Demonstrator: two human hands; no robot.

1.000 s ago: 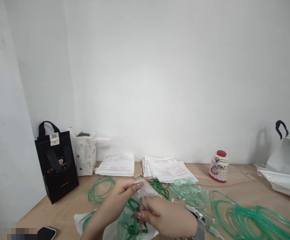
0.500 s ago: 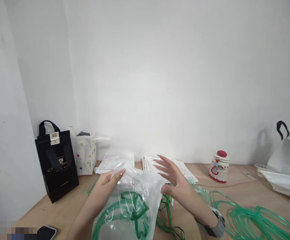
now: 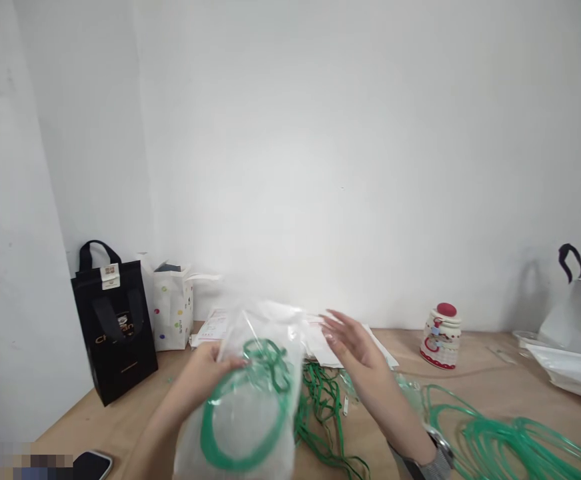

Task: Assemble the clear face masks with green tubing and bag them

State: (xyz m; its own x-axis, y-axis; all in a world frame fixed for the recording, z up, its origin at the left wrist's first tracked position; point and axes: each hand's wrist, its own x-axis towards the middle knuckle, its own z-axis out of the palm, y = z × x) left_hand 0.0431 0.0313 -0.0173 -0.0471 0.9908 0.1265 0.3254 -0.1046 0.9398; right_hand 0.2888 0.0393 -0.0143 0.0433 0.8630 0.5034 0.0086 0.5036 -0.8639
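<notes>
My left hand (image 3: 205, 370) grips a clear plastic bag (image 3: 250, 400) by its left edge and holds it up above the wooden table (image 3: 120, 420). Inside the bag lies a coil of green tubing (image 3: 243, 417). My right hand (image 3: 353, 347) hovers just right of the bag, fingers spread and holding nothing; a watch (image 3: 433, 457) sits on its wrist. Loose green tubing (image 3: 323, 407) lies on the table under and between my hands.
A black gift bag (image 3: 115, 327) and a small white dotted bag (image 3: 173, 307) stand at the back left. Stacks of white printed pouches (image 3: 370, 350) lie by the wall. A red-topped jar (image 3: 440, 335), more green tubing (image 3: 500, 437), white bags (image 3: 577, 347) and a phone (image 3: 90, 465) are around.
My left hand has lifted the bag with the green coil higher off the table. My right hand let go of the bag, opened and stays beside it.
</notes>
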